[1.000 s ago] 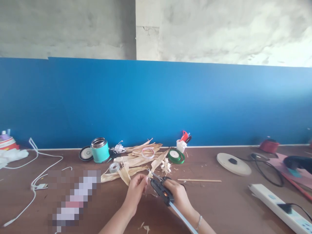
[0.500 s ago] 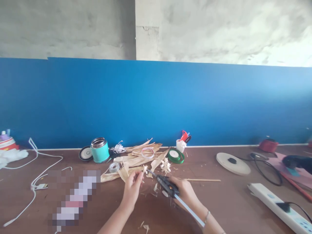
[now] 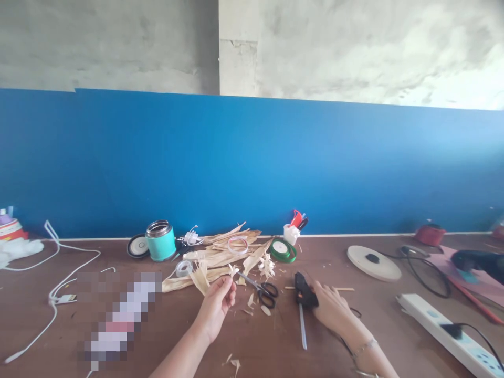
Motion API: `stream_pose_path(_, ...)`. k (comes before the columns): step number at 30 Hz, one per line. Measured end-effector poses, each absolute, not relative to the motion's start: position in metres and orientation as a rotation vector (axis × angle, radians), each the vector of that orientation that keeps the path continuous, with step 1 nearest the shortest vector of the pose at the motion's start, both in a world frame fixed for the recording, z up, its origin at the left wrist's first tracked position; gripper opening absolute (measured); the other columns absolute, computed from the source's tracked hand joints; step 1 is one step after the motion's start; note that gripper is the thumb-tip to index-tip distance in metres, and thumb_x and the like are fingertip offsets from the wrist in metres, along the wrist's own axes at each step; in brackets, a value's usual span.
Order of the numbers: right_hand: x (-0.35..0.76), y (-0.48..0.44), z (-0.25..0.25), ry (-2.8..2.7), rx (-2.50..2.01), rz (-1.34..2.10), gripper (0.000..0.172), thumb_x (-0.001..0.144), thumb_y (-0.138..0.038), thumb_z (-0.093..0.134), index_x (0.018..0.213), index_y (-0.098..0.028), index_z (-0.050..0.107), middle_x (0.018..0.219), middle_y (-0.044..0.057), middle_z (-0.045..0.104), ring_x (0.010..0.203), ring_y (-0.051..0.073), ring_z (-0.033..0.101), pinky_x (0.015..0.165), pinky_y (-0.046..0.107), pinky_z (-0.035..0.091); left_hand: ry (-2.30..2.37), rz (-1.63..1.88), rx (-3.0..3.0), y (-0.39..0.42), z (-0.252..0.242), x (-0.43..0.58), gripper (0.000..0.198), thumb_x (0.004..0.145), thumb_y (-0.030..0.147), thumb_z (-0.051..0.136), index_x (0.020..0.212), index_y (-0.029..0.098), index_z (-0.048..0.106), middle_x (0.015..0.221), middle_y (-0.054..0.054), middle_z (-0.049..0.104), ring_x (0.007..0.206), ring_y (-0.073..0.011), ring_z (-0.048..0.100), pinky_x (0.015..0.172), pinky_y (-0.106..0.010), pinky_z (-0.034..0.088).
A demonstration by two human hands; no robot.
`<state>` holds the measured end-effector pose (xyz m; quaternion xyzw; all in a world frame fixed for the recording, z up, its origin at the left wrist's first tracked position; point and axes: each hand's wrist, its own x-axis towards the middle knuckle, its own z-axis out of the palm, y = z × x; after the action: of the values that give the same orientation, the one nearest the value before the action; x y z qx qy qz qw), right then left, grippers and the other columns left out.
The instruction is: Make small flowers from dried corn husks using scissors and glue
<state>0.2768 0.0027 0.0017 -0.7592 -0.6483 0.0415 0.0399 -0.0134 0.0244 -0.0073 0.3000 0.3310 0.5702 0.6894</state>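
Note:
My left hand (image 3: 218, 304) is closed in a pinch on a small pale husk flower (image 3: 232, 270), its petals showing above the fingertips. To the right, my right hand (image 3: 334, 304) has its fingers stretched beside the handle of a black hot glue gun (image 3: 305, 290). The gun lies on the table with a clear glue stick (image 3: 302, 326) sticking out of its back. Whether the fingers still touch the handle is hard to see. Between the hands lie black-handled scissors (image 3: 266, 294). A second pale husk flower (image 3: 266, 266) rests behind them.
Dried corn husks (image 3: 220, 257) are piled behind my left hand, near a teal jar (image 3: 160, 241). Green ribbon (image 3: 290, 255) and a white cup (image 3: 291, 234) of tools stand at the back. A thin stick (image 3: 345, 289) lies behind my right hand; a power strip (image 3: 441, 328) is at right.
My right hand has moved right with the glue gun and set it down on the table, uncovering the scissors. My left hand still holds the flower in about the same place.

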Motion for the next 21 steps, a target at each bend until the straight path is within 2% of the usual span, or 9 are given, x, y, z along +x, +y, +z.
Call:
stream_pose_path(3,0.264,0.0,0.013,-1.976,-2.388,0.01,0.037,0.066,0.0,0.047,0.098,-0.015,0.058,0.103,0.017,0.06,0.103,0.034,0.05,0.071,0.036,0.032,0.717,1.261,0.646,0.024,-0.007,-0.014,0.029,0.061,0.032,0.08,0.066,0.014,0.059,0.062,0.003,0.056,0.05,-0.0043,0.045,0.048,-0.016,0.036)
stream_pose_path(6,0.235,0.001,0.028,-2.011,-2.199,-0.174,0.033,0.068,-0.004,0.05,0.095,-0.017,0.063,0.101,0.015,0.061,0.099,0.032,0.05,0.075,0.039,0.032,0.71,1.246,0.607,0.025,-0.009,-0.013,0.03,0.06,0.032,0.081,0.068,0.014,0.058,0.062,0.003,0.056,0.05,-0.0039,0.046,0.047,-0.016,0.036)
stream_pose_path(10,0.183,0.012,0.037,-2.384,-1.634,0.011,0.024,0.078,-0.01,0.047,0.075,-0.022,0.067,0.086,0.006,0.065,0.092,0.024,0.053,0.078,0.035,0.033,0.731,1.228,0.586,0.026,-0.011,-0.014,0.03,0.058,0.03,0.082,0.067,0.014,0.058,0.061,0.004,0.056,0.049,-0.0035,0.047,0.048,-0.016,0.038)
stream_pose_path(13,0.155,0.023,0.03,-2.583,-1.399,0.058,0.018,0.073,-0.01,0.052,0.076,-0.02,0.068,0.09,0.007,0.066,0.096,0.024,0.053,0.085,0.036,0.032,0.73,1.215,0.604,0.027,-0.014,-0.014,0.029,0.061,0.031,0.081,0.068,0.014,0.059,0.062,0.004,0.056,0.049,-0.0038,0.047,0.048,-0.016,0.037)
stream_pose_path(17,0.149,0.029,0.017,-2.563,-1.428,0.122,0.022,0.068,-0.007,0.054,0.08,-0.019,0.068,0.093,0.008,0.067,0.096,0.024,0.054,0.088,0.036,0.032,0.707,1.215,0.602,0.029,-0.016,-0.015,0.028,0.063,0.032,0.079,0.068,0.015,0.057,0.063,0.004,0.056,0.049,-0.004,0.046,0.046,-0.017,0.035)
stream_pose_path(21,0.155,0.027,0.01,-2.483,-1.463,0.184,0.02,0.069,-0.008,0.054,0.078,-0.02,0.067,0.087,0.007,0.067,0.093,0.023,0.055,0.085,0.035,0.034,0.694,1.215,0.591,0.029,-0.015,-0.014,0.028,0.063,0.031,0.079,0.068,0.015,0.057,0.063,0.004,0.056,0.049,-0.004,0.046,0.046,-0.017,0.034)
